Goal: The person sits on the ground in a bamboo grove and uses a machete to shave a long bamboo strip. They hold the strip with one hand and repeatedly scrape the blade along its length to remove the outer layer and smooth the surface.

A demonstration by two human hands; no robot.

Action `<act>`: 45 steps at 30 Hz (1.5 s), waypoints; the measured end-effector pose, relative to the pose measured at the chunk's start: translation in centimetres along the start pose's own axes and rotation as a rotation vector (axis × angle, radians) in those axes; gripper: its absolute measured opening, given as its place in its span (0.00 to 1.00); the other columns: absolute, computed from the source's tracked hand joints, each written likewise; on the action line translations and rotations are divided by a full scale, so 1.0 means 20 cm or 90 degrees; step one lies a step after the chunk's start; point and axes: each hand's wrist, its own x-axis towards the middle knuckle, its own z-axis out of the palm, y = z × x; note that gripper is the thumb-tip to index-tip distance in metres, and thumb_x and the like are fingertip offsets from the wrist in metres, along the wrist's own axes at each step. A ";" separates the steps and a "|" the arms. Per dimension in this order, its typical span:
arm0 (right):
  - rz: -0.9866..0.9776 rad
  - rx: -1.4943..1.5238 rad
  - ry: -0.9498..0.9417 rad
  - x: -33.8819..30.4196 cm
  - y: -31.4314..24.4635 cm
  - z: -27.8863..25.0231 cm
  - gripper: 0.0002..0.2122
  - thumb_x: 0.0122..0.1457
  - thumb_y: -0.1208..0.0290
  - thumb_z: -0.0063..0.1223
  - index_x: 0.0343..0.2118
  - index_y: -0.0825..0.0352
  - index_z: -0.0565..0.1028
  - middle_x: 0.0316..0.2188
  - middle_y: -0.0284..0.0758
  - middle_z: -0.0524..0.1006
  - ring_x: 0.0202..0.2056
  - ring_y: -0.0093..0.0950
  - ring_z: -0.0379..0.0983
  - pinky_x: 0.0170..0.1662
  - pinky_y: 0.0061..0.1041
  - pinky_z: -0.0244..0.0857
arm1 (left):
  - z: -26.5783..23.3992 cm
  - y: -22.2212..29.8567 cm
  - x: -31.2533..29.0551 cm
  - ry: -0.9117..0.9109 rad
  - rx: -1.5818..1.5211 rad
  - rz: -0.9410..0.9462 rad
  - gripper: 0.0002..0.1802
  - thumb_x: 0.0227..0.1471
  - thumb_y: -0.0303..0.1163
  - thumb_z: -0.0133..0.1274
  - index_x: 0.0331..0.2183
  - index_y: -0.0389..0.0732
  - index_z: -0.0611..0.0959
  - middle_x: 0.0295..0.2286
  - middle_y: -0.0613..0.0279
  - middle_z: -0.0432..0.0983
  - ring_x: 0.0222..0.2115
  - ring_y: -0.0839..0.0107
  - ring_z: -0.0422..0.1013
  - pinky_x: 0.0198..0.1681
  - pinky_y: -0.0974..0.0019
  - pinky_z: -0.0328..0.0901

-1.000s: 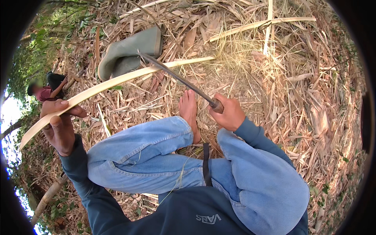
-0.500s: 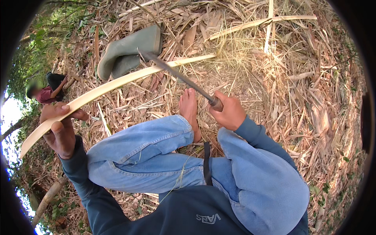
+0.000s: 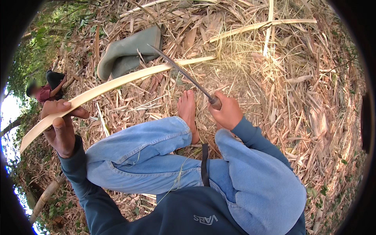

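My left hand (image 3: 62, 125) grips a long, pale bamboo strip (image 3: 117, 81) near its wide end, thumb on one side and fingers on the other. The strip runs up to the right, and its far tip lies over fine shavings on the ground. Closed around a short wooden handle, my right hand (image 3: 227, 111) holds a machete (image 3: 188, 76). Its dark, narrow blade points up to the left and crosses the strip toward the far end. Whether the edge touches the strip, I cannot tell.
Green rubber boots (image 3: 131, 47) lie beyond the strip. More split bamboo strips (image 3: 262, 26) and thin shavings (image 3: 235, 49) rest on dry leaves at the far right. My bare foot (image 3: 187, 111) is below the blade. Another person (image 3: 51, 88) sits at the far left.
The machete blade has shifted slightly right along the strip, and its angle has become steeper. My left hand and the strip have barely moved.
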 end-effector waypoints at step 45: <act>0.161 -0.053 0.006 0.05 0.41 0.03 0.10 0.53 0.66 0.49 0.33 0.67 0.73 0.25 0.49 0.76 0.30 0.46 0.74 0.35 0.41 0.67 | 0.01 0.02 0.03 0.049 -0.039 -0.005 0.21 0.61 0.44 0.42 0.39 0.32 0.72 0.25 0.51 0.76 0.25 0.64 0.75 0.30 0.65 0.71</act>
